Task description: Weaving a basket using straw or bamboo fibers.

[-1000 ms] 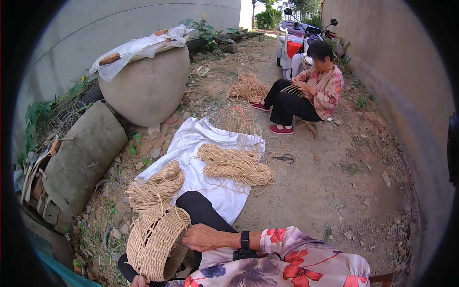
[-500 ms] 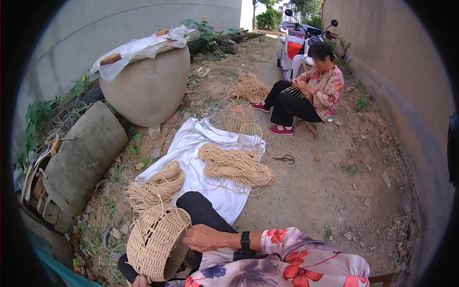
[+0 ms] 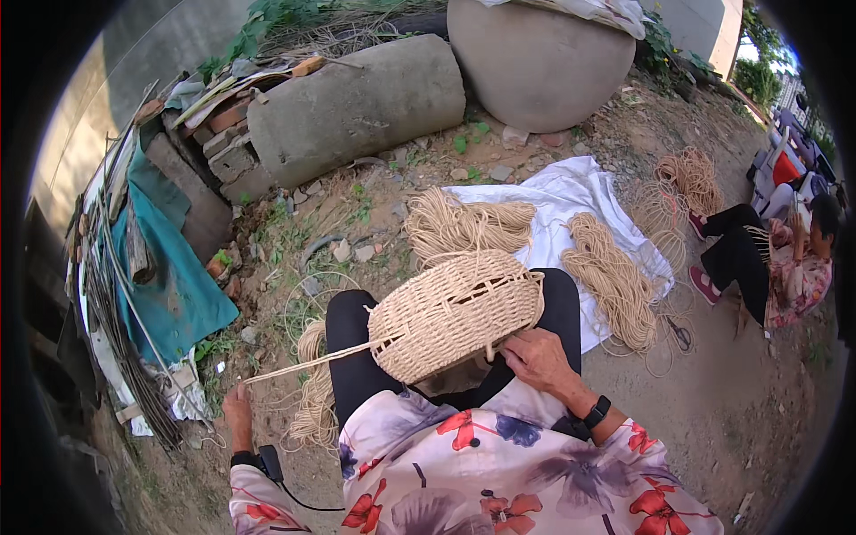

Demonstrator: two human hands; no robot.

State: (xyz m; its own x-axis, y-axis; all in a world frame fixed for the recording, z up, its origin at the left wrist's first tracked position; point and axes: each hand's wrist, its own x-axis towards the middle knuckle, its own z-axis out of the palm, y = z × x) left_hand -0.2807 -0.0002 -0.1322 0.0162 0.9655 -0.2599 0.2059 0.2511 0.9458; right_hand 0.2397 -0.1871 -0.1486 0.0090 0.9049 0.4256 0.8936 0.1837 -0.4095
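Note:
A tan basket (image 3: 446, 321) woven from twisted cord rests tilted across my lap, a dark gap running through its weave. From its left end a doubled strand of cord (image 3: 312, 362) stretches taut out to the left. Pinched at the far end of that strand are the fingers of my left hand (image 3: 238, 415), well apart from the basket. My right hand (image 3: 539, 361) grips the basket's near right edge; part of its fingers is hidden behind the rim. Loose cord (image 3: 314, 392) lies in a heap on the ground beside my left leg.
Beyond my knees, cord bundles (image 3: 473, 223) and a coil (image 3: 611, 281) lie by a white sheet (image 3: 571, 183). Scissors (image 3: 679, 335) sit on the ground at right, near a seated person (image 3: 794, 259). A concrete pipe (image 3: 357, 107), a large jar (image 3: 544, 62) and teal cloth (image 3: 169, 267) flank the left and far side.
My view has swung left. My left hand has come away from the basket, out to the left, pulling the strand straight. The basket has turned on my lap, with my right hand at its edge.

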